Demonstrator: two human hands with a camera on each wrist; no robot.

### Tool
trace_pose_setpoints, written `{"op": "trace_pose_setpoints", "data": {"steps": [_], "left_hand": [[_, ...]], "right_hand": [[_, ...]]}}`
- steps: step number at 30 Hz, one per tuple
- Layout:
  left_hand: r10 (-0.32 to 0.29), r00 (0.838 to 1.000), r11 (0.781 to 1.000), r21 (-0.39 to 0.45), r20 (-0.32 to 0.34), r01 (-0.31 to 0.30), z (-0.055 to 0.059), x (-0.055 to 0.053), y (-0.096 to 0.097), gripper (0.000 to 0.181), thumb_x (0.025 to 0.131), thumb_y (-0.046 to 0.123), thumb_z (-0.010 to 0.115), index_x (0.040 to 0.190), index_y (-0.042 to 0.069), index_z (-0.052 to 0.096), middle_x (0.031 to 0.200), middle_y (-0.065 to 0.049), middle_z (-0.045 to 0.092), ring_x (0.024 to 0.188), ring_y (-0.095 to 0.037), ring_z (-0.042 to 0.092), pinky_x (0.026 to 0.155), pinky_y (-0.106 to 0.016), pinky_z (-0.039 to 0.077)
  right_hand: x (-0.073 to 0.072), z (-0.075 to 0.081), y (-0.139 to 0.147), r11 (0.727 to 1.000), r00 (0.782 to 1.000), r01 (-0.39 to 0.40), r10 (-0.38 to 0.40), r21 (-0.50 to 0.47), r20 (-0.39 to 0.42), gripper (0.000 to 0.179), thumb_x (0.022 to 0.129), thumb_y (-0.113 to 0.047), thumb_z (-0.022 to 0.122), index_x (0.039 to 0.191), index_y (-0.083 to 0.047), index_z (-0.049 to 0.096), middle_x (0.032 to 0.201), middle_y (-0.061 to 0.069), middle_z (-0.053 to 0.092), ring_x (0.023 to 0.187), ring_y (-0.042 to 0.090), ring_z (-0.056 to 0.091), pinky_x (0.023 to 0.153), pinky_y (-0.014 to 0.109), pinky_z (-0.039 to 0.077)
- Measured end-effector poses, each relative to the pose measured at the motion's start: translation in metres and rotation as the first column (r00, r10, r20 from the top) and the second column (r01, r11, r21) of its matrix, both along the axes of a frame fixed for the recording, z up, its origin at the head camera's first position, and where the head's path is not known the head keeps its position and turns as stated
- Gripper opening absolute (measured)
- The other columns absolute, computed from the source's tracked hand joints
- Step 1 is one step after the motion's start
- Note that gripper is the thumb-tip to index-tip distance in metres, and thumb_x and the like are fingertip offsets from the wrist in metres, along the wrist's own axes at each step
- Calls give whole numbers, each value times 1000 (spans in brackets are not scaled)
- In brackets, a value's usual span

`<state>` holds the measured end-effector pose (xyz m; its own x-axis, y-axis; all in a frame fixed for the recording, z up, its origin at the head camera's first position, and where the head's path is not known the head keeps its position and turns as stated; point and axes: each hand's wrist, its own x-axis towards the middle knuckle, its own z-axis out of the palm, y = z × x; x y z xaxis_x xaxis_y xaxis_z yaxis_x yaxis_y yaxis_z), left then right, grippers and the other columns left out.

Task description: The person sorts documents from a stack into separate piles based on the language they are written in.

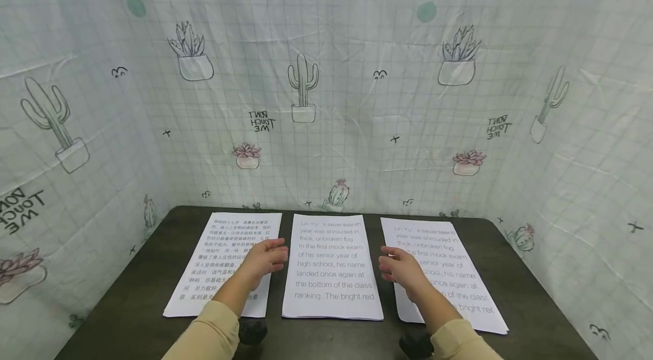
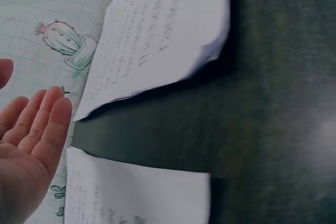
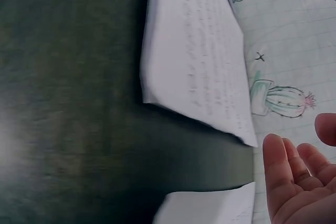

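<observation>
Three stacks of printed paper lie side by side on a dark table. Over the right edge of the left stack, printed in Chinese, hovers my left hand, fingers extended and holding nothing. The middle stack carries large English text and lies between both hands. My right hand is above the left edge of the right stack, also in English, and partly covers its lines. In the left wrist view the left hand's palm and relaxed fingers show. The right wrist view shows the right hand likewise bare.
The dark table has rounded back corners. A pale curtain printed with cacti and grid lines stands behind and on both sides. Two black objects sit under the wrists, their kind unclear.
</observation>
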<state>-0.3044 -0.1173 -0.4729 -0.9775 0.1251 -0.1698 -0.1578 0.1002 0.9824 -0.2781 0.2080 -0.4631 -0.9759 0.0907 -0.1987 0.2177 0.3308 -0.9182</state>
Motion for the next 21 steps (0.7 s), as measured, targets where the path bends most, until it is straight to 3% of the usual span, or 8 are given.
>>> {"op": "trace_pose_setpoints", "data": {"steps": [9,17,21], "left_hand": [[24,999,997,-70,49,-21,-13,10,3,51,90,8,61,137,-9,48,134,-28,55,109,-31,65,91,-41,55],[24,997,995,-99,79,-16,-23,19,2,52,89,6,62,136,-11,48,132,-30,56,114,-35,63,89,-40,57],[18,996,994,-105,91,-8,-27,23,0,52,88,5,63,135,-13,47,130,-32,57,108,-32,65,86,-39,58]], "right_hand": [[12,-16,0,999,997,1,-4,41,80,47,95,-13,54,137,10,47,131,33,53,108,37,64,84,41,58],[21,-25,0,999,994,-5,0,48,109,47,93,-10,56,134,12,48,127,33,55,100,30,66,82,41,59],[26,-26,-1,998,993,-16,9,59,121,46,93,-10,55,133,12,49,123,32,57,95,28,68,79,42,59]]}}
